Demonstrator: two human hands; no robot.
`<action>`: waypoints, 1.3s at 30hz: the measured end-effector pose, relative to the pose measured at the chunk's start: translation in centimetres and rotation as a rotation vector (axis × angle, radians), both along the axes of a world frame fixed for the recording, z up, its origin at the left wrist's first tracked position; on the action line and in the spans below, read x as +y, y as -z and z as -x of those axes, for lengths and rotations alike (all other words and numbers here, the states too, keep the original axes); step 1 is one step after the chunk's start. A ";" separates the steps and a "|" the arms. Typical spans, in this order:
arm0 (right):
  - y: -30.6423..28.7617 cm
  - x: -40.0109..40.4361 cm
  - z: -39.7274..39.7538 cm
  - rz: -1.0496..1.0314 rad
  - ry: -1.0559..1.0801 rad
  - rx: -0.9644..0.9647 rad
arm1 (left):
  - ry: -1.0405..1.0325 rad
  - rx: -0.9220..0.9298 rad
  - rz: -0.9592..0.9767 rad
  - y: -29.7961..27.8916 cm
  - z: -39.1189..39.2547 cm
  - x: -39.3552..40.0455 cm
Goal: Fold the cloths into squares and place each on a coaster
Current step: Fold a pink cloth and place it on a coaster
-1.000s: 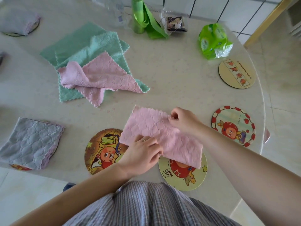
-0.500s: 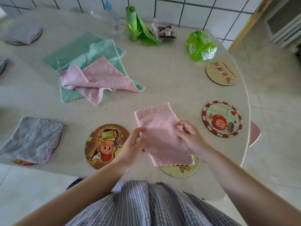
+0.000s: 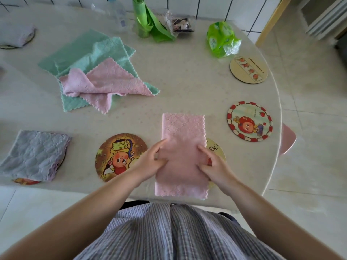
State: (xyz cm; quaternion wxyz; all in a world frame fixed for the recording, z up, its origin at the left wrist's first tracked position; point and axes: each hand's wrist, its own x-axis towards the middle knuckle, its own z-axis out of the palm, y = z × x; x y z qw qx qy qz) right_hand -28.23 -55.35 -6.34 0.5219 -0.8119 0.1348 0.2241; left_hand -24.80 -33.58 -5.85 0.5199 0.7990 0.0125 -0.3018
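A pink cloth (image 3: pixel 183 147), folded into a long strip, lies lengthwise near the table's front edge. My left hand (image 3: pixel 150 162) grips its left edge at mid-length and my right hand (image 3: pixel 213 166) grips its right edge. The strip covers most of a yellow coaster (image 3: pixel 217 150). A brown cartoon coaster (image 3: pixel 120 156) lies bare just left of my left hand. A red-rimmed coaster (image 3: pixel 249 121) and a tan coaster (image 3: pixel 248 69) lie bare at the right. A folded grey cloth (image 3: pixel 35 154) rests on a coaster at the left.
Loose green cloths (image 3: pixel 90 51) with a crumpled pink cloth (image 3: pixel 105 81) on top lie at the back left. Another grey cloth on a coaster (image 3: pixel 16 35) sits far left. A green roll (image 3: pixel 144 19), a small packet (image 3: pixel 181 25) and a green bag (image 3: pixel 222 39) stand at the back.
The pink cloth was turned from a slanted position to lie straight, lengthwise away from me. Both hands shifted to its two long edges at mid-length.
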 end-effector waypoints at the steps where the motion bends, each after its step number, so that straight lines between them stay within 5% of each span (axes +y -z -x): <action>1: 0.3 -0.1 0.3 0.001 0.021 -0.021 | -0.003 -0.006 -0.018 0.0 0.4 0.1; 8: 0.6 -0.6 2.0 -0.138 0.122 0.070 | -0.184 0.341 0.194 0.1 2.7 0.9; 16: 0.8 -0.6 3.2 -0.217 0.166 0.226 | -0.323 0.500 0.231 0.6 3.0 1.2; 28: -1.0 -1.3 -2.1 -0.106 0.233 0.012 | -0.231 0.221 0.036 -0.5 -2.7 0.1; 39: 1.2 -2.2 -7.9 0.031 0.194 0.175 | -0.092 0.081 -0.220 1.0 -8.0 -1.4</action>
